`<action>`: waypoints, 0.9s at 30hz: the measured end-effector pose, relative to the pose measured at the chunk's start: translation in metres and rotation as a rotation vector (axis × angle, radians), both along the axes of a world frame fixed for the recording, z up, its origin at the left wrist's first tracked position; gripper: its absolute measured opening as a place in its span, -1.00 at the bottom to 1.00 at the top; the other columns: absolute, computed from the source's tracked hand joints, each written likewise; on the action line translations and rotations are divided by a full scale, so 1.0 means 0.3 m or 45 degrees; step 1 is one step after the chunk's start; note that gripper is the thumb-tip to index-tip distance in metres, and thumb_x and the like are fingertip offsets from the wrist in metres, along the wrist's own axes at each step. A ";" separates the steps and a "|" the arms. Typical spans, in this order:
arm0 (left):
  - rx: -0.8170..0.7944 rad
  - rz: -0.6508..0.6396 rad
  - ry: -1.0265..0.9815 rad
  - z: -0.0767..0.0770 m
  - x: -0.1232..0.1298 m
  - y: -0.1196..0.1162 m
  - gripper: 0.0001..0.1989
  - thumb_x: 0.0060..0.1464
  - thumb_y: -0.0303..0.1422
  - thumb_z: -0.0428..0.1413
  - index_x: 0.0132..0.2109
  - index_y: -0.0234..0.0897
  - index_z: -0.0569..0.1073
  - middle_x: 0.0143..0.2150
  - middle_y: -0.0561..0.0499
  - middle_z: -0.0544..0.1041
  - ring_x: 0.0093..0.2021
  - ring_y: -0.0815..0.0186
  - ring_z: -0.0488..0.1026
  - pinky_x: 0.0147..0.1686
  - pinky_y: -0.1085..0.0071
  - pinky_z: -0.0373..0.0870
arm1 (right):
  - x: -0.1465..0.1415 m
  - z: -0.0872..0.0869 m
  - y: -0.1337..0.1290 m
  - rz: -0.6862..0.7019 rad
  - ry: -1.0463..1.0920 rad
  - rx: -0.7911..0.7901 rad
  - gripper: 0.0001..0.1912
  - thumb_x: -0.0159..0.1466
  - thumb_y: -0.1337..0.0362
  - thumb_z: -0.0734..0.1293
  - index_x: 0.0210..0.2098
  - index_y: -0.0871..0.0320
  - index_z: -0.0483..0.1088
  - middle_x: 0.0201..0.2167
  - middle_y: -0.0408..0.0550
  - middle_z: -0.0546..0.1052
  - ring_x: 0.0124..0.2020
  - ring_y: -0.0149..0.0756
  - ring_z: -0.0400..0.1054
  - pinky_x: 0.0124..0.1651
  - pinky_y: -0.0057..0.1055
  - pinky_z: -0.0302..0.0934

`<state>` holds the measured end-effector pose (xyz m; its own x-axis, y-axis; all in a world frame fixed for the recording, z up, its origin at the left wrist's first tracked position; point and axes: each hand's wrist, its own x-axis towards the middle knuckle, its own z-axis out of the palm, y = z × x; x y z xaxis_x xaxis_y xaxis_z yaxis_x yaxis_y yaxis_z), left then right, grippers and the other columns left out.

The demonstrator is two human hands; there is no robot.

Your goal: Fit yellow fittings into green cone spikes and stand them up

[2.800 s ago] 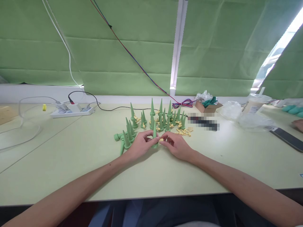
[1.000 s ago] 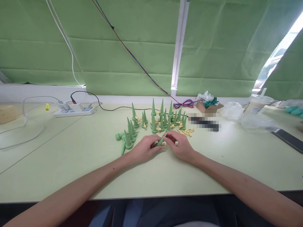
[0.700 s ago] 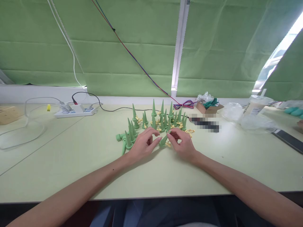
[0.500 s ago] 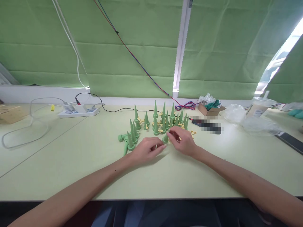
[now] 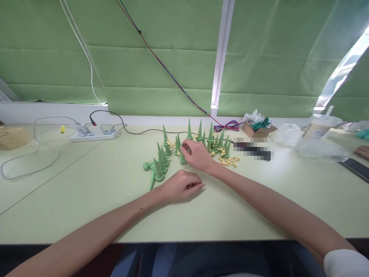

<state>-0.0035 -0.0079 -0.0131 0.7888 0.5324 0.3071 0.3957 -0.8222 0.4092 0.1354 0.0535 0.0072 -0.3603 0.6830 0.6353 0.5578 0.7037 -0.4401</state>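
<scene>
My right hand (image 5: 197, 154) is closed around a green cone-shaped plastic spike (image 5: 183, 158) that stands among the others, its fingers at the upper part. My left hand (image 5: 182, 186) rests on the table in front, fingers curled in toward the thumb; what they hold, if anything, is hidden. Several more green spikes stand point-up behind and beside my right hand, such as a tall spike (image 5: 189, 130). At the left, a green spike (image 5: 152, 179) lies on its side by an upright spike (image 5: 158, 171). Small yellow valve-like pieces (image 5: 230, 161) lie loose right of the group.
A white power strip (image 5: 95, 134) with plugs sits at the back left. Behind on the right are a small cardboard box (image 5: 257, 132), a lidded drink cup (image 5: 317, 129) in plastic, and a dark phone (image 5: 356, 169). Another person's hand (image 5: 362, 151) shows at the right edge.
My right hand has moved left and back with the green spike, from in front of the group to among the other spikes. My left hand has barely moved.
</scene>
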 end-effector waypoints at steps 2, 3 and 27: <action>0.019 -0.012 -0.004 -0.003 0.002 0.000 -0.66 0.28 -0.33 -0.04 -0.42 -0.31 0.46 -0.49 -0.01 0.47 -0.50 0.38 0.32 -0.44 0.44 0.17 | -0.014 -0.003 0.021 -0.049 -0.039 -0.034 -0.91 0.34 0.35 0.20 -0.31 0.15 0.31 -0.41 -0.09 0.50 -0.43 -0.33 0.33 -0.30 -0.45 0.12; 0.030 -0.017 -0.006 -0.004 0.003 0.001 -0.66 0.28 -0.33 -0.04 -0.44 -0.31 0.45 -0.50 0.00 0.45 -0.51 0.39 0.31 -0.45 0.44 0.16 | -0.020 -0.004 0.029 -0.075 -0.054 -0.043 -0.90 0.35 0.36 0.20 -0.30 0.16 0.32 -0.41 -0.08 0.51 -0.42 -0.33 0.34 -0.29 -0.44 0.13; 0.104 -0.088 0.001 0.010 0.008 -0.014 -0.69 0.14 -0.47 -0.01 -0.57 -0.30 0.22 -0.63 0.12 0.16 -0.57 0.43 0.01 -0.53 0.40 -0.01 | -0.160 0.143 -0.101 0.179 -0.213 -0.156 -0.67 0.39 0.03 0.22 -0.18 0.18 0.40 -0.52 -0.16 0.47 -0.46 -0.38 0.26 -0.36 -0.45 0.00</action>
<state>-0.0010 -0.0121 -0.0101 0.8230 0.4503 0.3462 0.3375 -0.8780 0.3394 0.0873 0.0230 0.0500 -0.5506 0.6867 0.4746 0.5302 0.7268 -0.4366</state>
